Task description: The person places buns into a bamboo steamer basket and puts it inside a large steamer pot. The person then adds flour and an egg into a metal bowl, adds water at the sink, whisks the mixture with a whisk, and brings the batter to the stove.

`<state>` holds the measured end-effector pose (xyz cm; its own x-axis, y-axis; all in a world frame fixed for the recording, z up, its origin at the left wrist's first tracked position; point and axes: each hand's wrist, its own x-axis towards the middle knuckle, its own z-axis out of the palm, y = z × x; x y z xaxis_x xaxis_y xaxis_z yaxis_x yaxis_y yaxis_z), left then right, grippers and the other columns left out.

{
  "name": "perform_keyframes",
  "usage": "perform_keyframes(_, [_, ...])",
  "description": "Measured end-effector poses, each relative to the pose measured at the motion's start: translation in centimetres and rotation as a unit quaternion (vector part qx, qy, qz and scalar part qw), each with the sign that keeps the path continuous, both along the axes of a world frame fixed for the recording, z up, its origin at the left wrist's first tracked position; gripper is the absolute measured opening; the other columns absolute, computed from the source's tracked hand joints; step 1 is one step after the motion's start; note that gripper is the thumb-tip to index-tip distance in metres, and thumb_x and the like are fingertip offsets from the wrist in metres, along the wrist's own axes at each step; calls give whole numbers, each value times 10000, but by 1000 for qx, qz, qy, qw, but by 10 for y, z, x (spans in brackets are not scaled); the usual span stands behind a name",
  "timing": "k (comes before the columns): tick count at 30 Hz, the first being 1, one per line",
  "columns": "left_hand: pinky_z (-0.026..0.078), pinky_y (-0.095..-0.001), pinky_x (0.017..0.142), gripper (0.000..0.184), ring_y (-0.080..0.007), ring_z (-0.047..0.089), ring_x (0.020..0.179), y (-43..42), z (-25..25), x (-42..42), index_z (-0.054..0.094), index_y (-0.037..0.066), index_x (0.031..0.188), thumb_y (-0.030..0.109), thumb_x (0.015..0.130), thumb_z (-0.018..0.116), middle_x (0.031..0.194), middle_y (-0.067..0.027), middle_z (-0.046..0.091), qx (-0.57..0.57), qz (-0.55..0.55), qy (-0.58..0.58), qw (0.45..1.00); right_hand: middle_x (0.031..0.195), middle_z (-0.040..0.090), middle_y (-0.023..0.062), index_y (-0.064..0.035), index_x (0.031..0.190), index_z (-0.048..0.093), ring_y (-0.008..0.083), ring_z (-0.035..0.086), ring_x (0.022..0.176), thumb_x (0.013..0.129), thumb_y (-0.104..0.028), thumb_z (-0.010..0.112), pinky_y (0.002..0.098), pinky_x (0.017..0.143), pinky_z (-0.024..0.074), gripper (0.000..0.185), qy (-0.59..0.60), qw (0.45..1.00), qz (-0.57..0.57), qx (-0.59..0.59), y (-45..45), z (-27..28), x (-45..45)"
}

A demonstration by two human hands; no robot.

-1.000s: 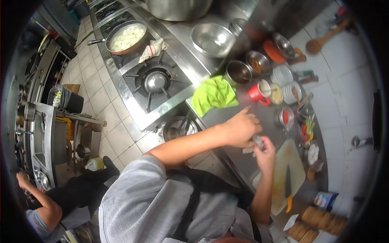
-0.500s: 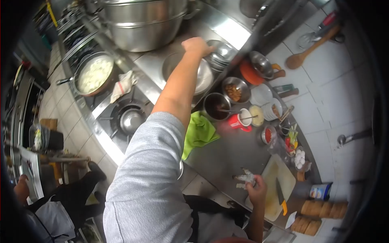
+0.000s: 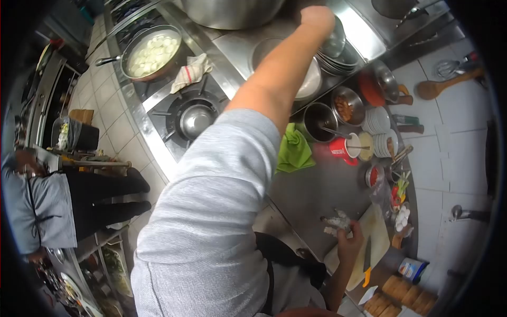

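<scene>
My left hand point(image 3: 318, 21) reaches far over the counter, fingers partly hidden, closed on the edge of a metal bowl point(image 3: 335, 42). The bowl is tilted above a stack of metal dishes point(image 3: 337, 65). Below my forearm, a pale round pan point(image 3: 310, 84) is partly covered. Close to my body, my right hand point(image 3: 350, 240) pinches several greyish, translucent pieces that look like raw shrimp point(image 3: 338, 221). That hand is over the edge of a white cutting board point(image 3: 381, 224), where a knife with an orange handle point(image 3: 367, 264) lies.
A green cloth point(image 3: 296, 150) lies beside a dark pot point(image 3: 320, 122) and a red cup point(image 3: 344, 149). A pan of pale pieces in liquid point(image 3: 154, 55) sits on the stove near a burner point(image 3: 198, 122). Behind, at left, stands another person point(image 3: 47, 206).
My left hand has moved farther out, and the metal bowl now stands tilted away from the stack. My right hand still holds the shrimp. The view has shifted, showing more of the other person.
</scene>
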<state>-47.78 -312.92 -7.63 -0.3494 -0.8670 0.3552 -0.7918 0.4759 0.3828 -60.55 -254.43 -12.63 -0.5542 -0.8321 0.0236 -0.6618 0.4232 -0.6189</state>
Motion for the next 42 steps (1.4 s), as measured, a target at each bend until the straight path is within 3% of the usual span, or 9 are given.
perform_keyframes(5, [554, -455, 786, 233, -361, 696, 940, 23, -16, -1, 613, -6, 1053, 112, 857, 568, 981, -209, 711, -20, 34, 98, 994, 847, 649, 149, 8, 974, 622, 285, 646, 783, 706, -26, 635, 357, 750, 503, 270, 57, 995, 63, -44, -24, 11, 17])
perform_keyframes(15, [568, -419, 777, 203, -326, 698, 961, 4, -19, -36, 712, 30, 987, 121, 854, 589, 1070, -190, 689, -84, 41, 44, 995, 849, 650, 157, 9, 977, 620, 301, 652, 781, 691, -29, 640, 361, 740, 511, 290, 46, 997, 51, -41, 3, 6, 17])
perform_keyframes(19, [566, -405, 819, 192, -316, 694, 996, -3, -19, -32, 735, 46, 966, 138, 839, 625, 1064, -174, 707, -21, 62, 20, 998, 839, 655, 150, 16, 975, 621, 273, 654, 778, 692, -26, 640, 352, 734, 512, 286, 21, 999, 24, -28, 9, 4, 19])
perform_keyframes(27, [539, -371, 889, 364, -317, 678, 1043, -27, -11, -29, 739, 35, 1020, 177, 685, 725, 1079, -181, 710, 191, 103, 169, 962, 849, 659, 156, 18, 979, 624, 267, 662, 794, 691, -24, 643, 346, 744, 516, 291, 11, 999, 31, -8, 11, 2, 15])
perform_keyframes(31, [549, -364, 856, 355, -302, 677, 1044, 9, 45, 17, 732, 34, 1017, 213, 721, 649, 1063, -189, 707, 97, 78, 145, 982, 868, 666, 161, 15, 987, 625, 282, 670, 816, 698, -19, 637, 357, 767, 518, 291, 17, 997, 57, -41, -5, 14, 20])
perform_keyframes(33, [545, -365, 725, 307, -290, 696, 847, 38, 58, 66, 709, 11, 916, 253, 741, 638, 904, -164, 715, 0, 49, 183, 982, 874, 668, 164, 15, 990, 625, 291, 671, 823, 703, -17, 635, 361, 775, 519, 290, 6, 997, 69, -42, -16, 28, 29])
perform_keyframes(35, [517, -399, 816, 190, -316, 669, 957, 114, 86, 135, 701, 35, 847, 210, 773, 700, 982, -148, 710, 17, 24, 210, 977, 890, 669, 166, 19, 1002, 623, 300, 666, 825, 704, -10, 633, 364, 788, 518, 299, 7, 992, 108, -64, -33, 42, 39])
perform_keyframes(37, [477, -348, 596, 254, -200, 592, 638, 147, 49, 191, 636, -4, 801, 242, 744, 660, 708, -116, 635, 7, 12, 198, 980, 900, 666, 162, 20, 1010, 624, 302, 659, 824, 700, 7, 628, 362, 777, 515, 310, -16, 989, 120, -83, -51, 50, 54])
perform_keyframes(42, [406, -300, 541, 184, -82, 459, 609, 322, -34, 255, 542, 3, 740, 145, 763, 656, 618, -30, 490, 176, 21, 289, 941, 939, 665, 145, 3, 1060, 636, 324, 648, 857, 719, -15, 675, 376, 765, 513, 344, -14, 943, 308, -127, -124, 68, 121])
